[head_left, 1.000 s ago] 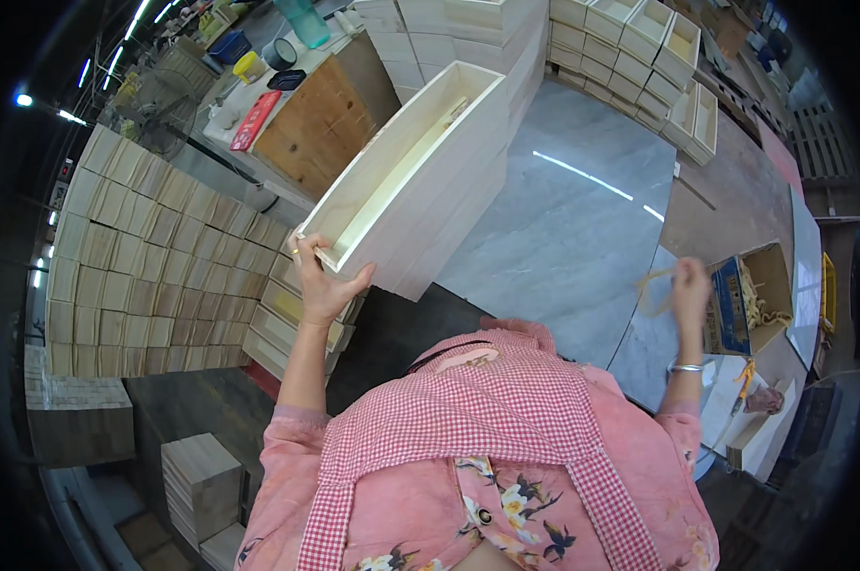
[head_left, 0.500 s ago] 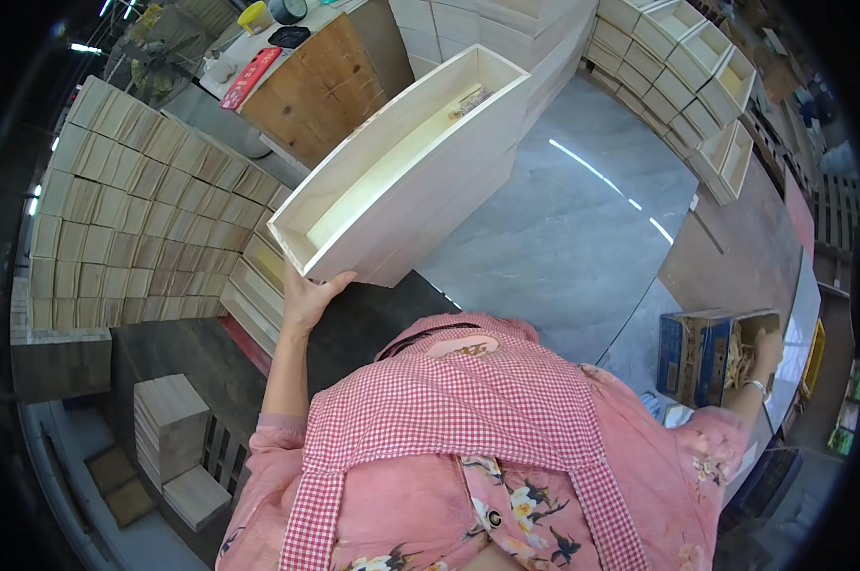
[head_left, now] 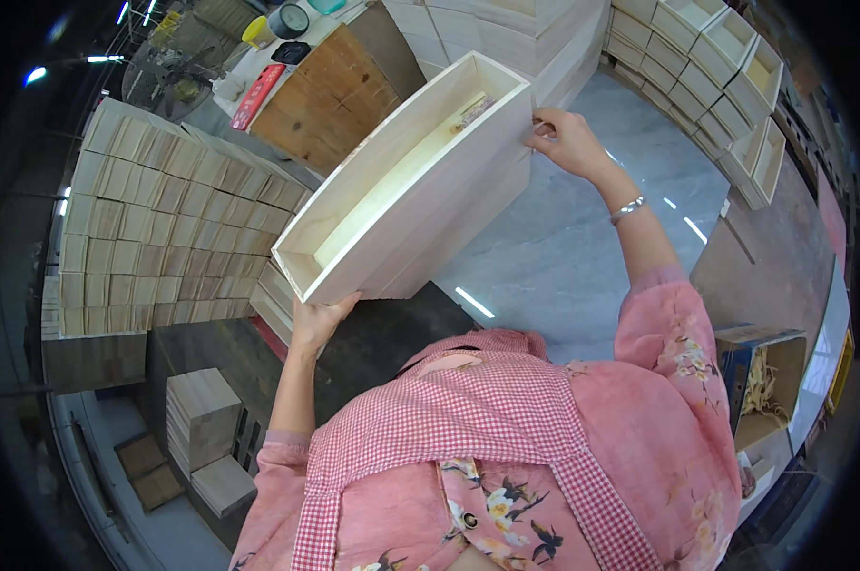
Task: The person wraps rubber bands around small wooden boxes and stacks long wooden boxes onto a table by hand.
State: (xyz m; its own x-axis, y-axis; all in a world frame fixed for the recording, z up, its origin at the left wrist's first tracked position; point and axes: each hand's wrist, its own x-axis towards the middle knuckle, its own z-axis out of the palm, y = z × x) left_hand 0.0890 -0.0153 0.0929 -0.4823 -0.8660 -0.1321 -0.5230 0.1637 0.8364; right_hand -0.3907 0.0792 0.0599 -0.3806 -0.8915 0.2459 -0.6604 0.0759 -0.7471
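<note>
A long, narrow, open-topped wooden box point(head_left: 392, 176) of pale wood is on top of a stack in front of me, running from near left to far right. My left hand point(head_left: 321, 322) grips its near end, thumb along the side and fingers hidden behind. Inside, towards the far end, lies a small light-brown bundle point(head_left: 472, 111), too small to name. At the far right corner of the box is my right hand point(head_left: 568, 143), thumb and fingertips pinched together against or just beside the end. Whatever is between those fingertips is hidden.
A grey marble-look tabletop point(head_left: 592, 219) extends to the right. Beyond it stand stacked wooden boxes point(head_left: 725, 86); more rise at left point(head_left: 173, 209). An open cardboard box point(head_left: 772, 381) with pale strips sits near my right elbow. A wooden cabinet point(head_left: 325, 95) is at the back.
My right hand has left the cardboard box at right and come over to the far end of the wooden box. The left hand keeps its hold; the view has shifted slightly.
</note>
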